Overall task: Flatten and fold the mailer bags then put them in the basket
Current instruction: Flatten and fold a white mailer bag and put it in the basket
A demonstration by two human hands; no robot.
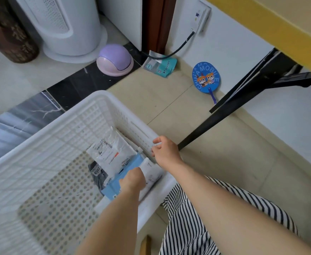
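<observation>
While the mailer bags (112,153) sit stacked in the near right corner of the white basket (46,137), the left hand (132,179) curls down onto a blue one (114,186), gripping it I think. The right hand (164,149) has its fingers curled over the basket's rim. Most of the basket floor is open. One dark bag (97,172) reads "2008". A blue fan (205,77) on the floor says "CHINA MOBILE".
</observation>
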